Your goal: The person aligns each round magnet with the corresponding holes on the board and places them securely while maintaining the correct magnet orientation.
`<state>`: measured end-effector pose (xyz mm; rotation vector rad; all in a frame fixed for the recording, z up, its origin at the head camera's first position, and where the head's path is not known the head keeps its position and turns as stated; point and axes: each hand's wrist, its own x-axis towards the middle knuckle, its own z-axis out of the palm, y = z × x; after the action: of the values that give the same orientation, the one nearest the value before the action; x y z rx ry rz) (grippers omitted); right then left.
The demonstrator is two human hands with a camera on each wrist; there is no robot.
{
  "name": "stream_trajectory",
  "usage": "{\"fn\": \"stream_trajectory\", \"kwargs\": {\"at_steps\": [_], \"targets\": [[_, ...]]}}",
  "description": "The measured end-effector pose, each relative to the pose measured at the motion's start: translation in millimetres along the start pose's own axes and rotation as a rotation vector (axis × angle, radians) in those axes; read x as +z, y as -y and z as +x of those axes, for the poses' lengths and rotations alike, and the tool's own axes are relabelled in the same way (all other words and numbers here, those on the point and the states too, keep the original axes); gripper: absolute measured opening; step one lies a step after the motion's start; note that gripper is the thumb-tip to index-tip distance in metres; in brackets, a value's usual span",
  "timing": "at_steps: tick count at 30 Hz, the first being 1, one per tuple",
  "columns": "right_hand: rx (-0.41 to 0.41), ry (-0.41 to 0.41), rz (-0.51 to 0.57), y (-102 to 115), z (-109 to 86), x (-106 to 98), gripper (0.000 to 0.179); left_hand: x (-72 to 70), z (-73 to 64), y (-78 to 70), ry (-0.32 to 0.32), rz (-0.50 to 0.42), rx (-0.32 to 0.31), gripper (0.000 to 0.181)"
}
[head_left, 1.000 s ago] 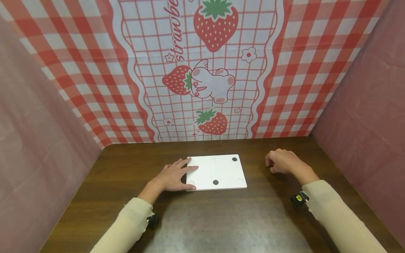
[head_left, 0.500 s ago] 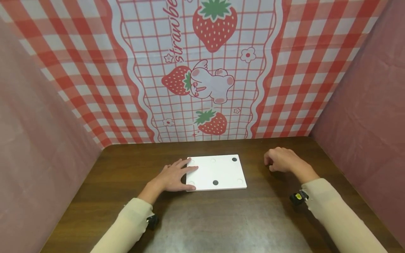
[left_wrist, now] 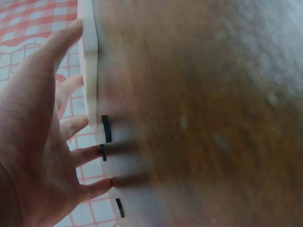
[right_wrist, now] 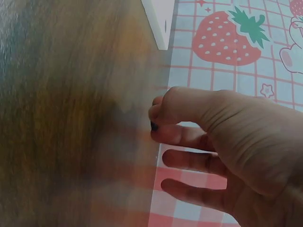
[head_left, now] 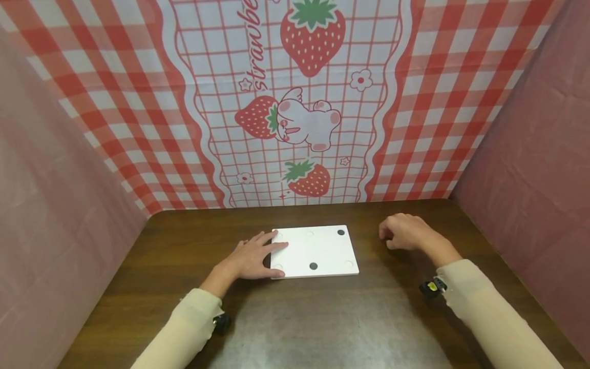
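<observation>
A white board (head_left: pixel 329 248) with shallow round recesses lies flat on the table. Two black discs sit in it, one at the far right corner (head_left: pixel 341 232) and one at the near middle (head_left: pixel 313 266). My left hand (head_left: pixel 252 259) rests spread on the board's left end, thumb at the near edge. In the left wrist view, loose black discs (left_wrist: pixel 106 128) lie on the table by the fingers; the head view hides them. To the right of the board, my right hand (head_left: pixel 405 232) pinches a small black disc (right_wrist: pixel 154 126) between thumb and fingers, mostly covered by the fingertips.
The brown wooden table (head_left: pixel 318 323) reaches back to a red-and-white checked strawberry cloth (head_left: pixel 295 102). Pink cloth hangs on the left (head_left: pixel 60 205) and on the right (head_left: pixel 530 154). Each wrist carries a small black camera.
My right hand has shifted a little to the left, closer to the board. The left hand and the board stay put.
</observation>
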<state>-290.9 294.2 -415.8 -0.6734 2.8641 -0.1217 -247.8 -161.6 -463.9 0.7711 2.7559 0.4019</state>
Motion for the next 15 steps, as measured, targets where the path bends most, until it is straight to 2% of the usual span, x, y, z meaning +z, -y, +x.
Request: {"fn": "stream_trajectory", "kwargs": {"at_steps": [15], "targets": [[-0.062, -0.054, -0.011, 18, 6.0, 8, 0.015, -0.3, 0.2, -0.5, -0.002, -0.005, 0.0, 0.088]]}}
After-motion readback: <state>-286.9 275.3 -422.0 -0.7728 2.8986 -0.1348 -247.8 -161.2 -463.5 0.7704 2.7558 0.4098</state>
